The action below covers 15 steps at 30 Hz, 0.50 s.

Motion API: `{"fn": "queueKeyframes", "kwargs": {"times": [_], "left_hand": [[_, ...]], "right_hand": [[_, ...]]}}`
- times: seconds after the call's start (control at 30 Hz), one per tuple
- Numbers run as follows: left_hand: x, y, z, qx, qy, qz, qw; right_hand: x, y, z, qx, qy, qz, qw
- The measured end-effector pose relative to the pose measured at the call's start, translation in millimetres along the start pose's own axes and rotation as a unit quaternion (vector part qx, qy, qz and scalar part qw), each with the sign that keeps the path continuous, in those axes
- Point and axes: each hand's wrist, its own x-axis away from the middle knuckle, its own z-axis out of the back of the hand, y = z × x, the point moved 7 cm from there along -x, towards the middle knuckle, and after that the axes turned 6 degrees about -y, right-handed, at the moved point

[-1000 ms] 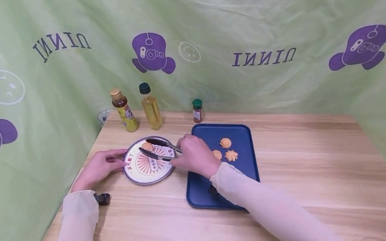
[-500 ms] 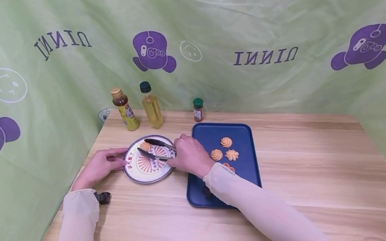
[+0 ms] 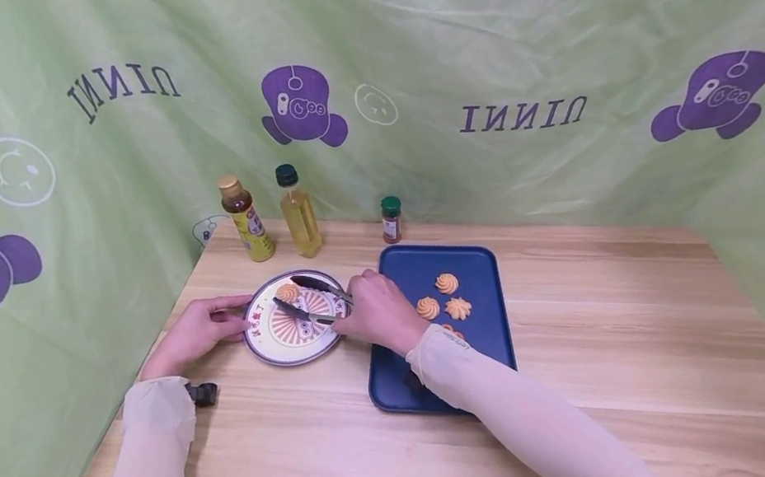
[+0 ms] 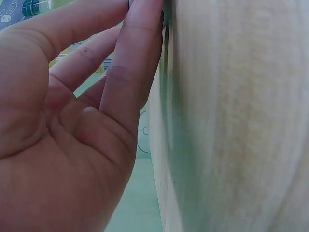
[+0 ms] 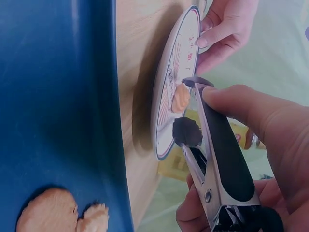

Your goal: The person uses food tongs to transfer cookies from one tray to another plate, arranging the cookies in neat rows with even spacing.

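Observation:
My left hand (image 3: 194,331) holds the left rim of a round white plate (image 3: 276,349) with a blue edge and red printing; in the right wrist view its thumb lies over the rim. My right hand (image 3: 380,310) grips metal kitchen tongs (image 5: 224,150) with dark handle pads and black tips. Those tips stand apart over the plate's far part, close around a swirled cookie (image 3: 287,294) that lies on the plate. In the left wrist view the left hand's palm (image 4: 72,179) faces the camera beside the tabletop, its fingertips cut off at the top.
Right of the plate lies a blue tray (image 3: 488,338) with several cookies (image 3: 446,283) and an orange piece partly hidden by the right sleeve. Behind stand a yellow-labelled sauce bottle (image 3: 249,226), an oil bottle (image 3: 301,222) and a small green-capped jar (image 3: 391,220), before a green curtain (image 3: 513,18).
The cookie and tong tips have shifted slightly left on the plate. The right forearm has moved a little left, uncovering more of the tray's cookies. The left hand stays at the rim.

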Motion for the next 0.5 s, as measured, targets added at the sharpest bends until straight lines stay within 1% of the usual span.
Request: {"fn": "queueKeyframes", "kwargs": {"times": [0.13, 0.3, 0.4, 0.5], "left_hand": [[0.4, 1.4, -0.3, 0.004, -0.002, -0.002, 1.0000], [-0.2, 0.8, -0.6, 0.002, -0.006, 0.003, 1.0000], [0.0, -0.4, -1.7, 0.005, -0.008, 0.004, 0.9999], [0.1, -0.5, -2.2, 0.008, -0.008, -0.001, 0.9999]], "right_hand": [[5.9, 6, 5, -0.014, -0.004, -0.018, 0.9997], [17.1, 15, 13, -0.028, 0.004, -0.017, 0.9994], [25.2, 24, 18, -0.047, 0.005, -0.021, 0.9986], [32.7, 37, 25, -0.065, 0.008, -0.034, 0.9972]]}}
